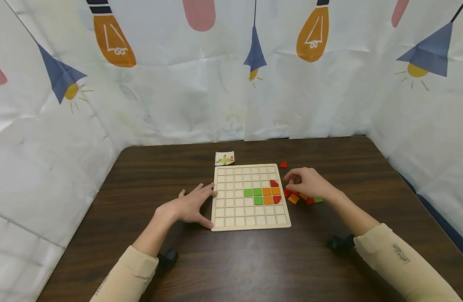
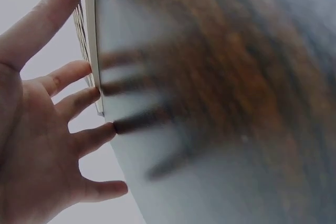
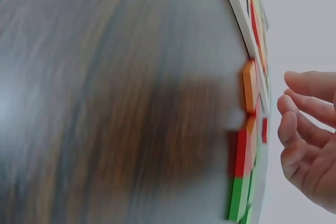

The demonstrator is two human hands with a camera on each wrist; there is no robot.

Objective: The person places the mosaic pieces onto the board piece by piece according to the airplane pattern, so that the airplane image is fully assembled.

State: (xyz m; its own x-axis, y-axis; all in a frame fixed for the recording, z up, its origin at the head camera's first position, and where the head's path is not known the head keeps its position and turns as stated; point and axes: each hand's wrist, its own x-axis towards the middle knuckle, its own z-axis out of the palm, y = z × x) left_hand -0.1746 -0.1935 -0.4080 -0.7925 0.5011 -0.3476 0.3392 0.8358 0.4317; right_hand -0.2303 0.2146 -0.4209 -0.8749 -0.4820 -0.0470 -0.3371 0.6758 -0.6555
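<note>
Right hand (image 1: 308,182) bent-fingered over loose tiles (image 1: 293,199), the nearer of the two hands to them.
Its fingers curl loosely, with no tile to be seen between thumb and fingertips; the tiles lie beneath the fingers and toward the person, their scatter running from the board's edge out to the right, below the wrist; that spread, more than any single tile's axis, seems to govern a pick. Beyond the fingertips lies one red triangle (image 1: 283,165); to their left is the board (image 1: 229,203), with green, orange and red set tiles (image 1: 258,200) at the side nearest this hand. Across it, the left hand (image 1: 190,205) is spread wide, thumb and fingertips touching the opposite edge; a picture card (image 1: 224,158) sits ahead of it, beyond the board.
</note>
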